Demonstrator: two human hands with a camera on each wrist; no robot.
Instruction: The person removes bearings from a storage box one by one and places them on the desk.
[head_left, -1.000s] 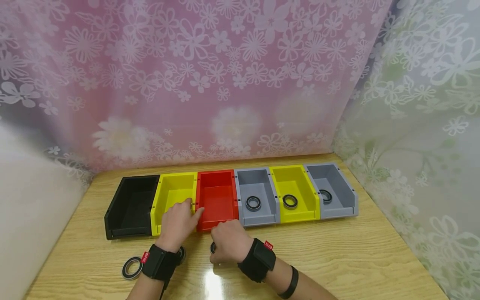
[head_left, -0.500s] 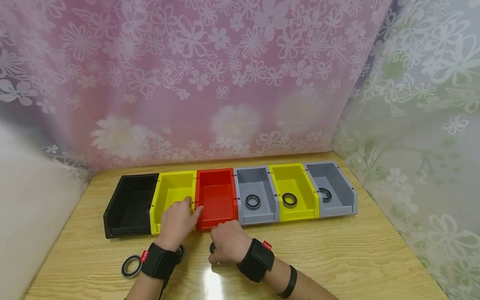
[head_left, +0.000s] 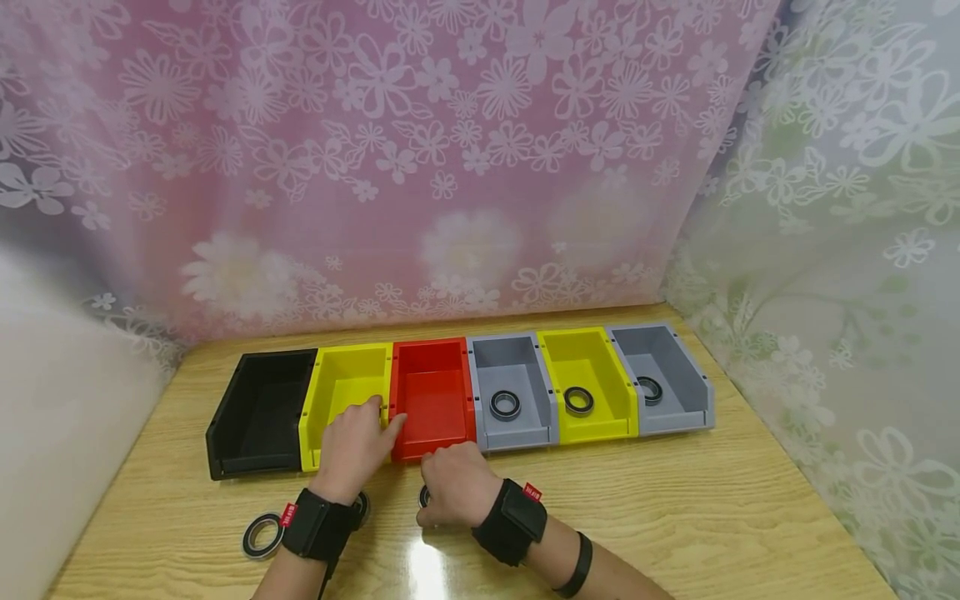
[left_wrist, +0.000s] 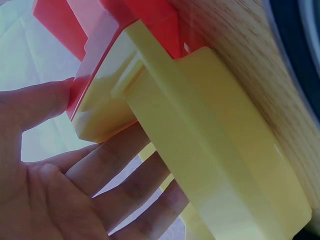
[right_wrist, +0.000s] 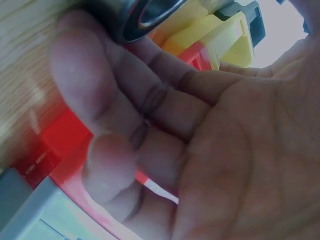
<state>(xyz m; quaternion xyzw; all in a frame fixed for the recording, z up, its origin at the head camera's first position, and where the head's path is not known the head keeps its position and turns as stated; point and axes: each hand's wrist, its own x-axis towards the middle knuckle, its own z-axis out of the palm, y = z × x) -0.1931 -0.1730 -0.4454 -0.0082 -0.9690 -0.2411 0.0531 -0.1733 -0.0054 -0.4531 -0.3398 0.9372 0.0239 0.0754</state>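
Observation:
My left hand (head_left: 351, 447) lies over the joint between the left yellow bin (head_left: 352, 360) and the red bin (head_left: 433, 398). Its thumb presses the red side and its fingers reach inside the yellow one, so it pinches the adjoining walls, as the left wrist view confirms. Just in front of the red bin, my right hand (head_left: 461, 483) is low over the table with curled fingers, holding a ball bearing (right_wrist: 150, 15) that it mostly hides in the head view. Another bearing (head_left: 363, 508) is partly covered by the left wrist, and one more bearing (head_left: 262, 536) lies left of it.
A black bin (head_left: 266, 408) ends the row on the left. To the right stand a grey bin (head_left: 513, 433), a second yellow bin (head_left: 600, 429) and another grey bin (head_left: 678, 423), each with one bearing inside. A floral curtain (head_left: 450, 167) hangs behind the wooden table (head_left: 675, 517).

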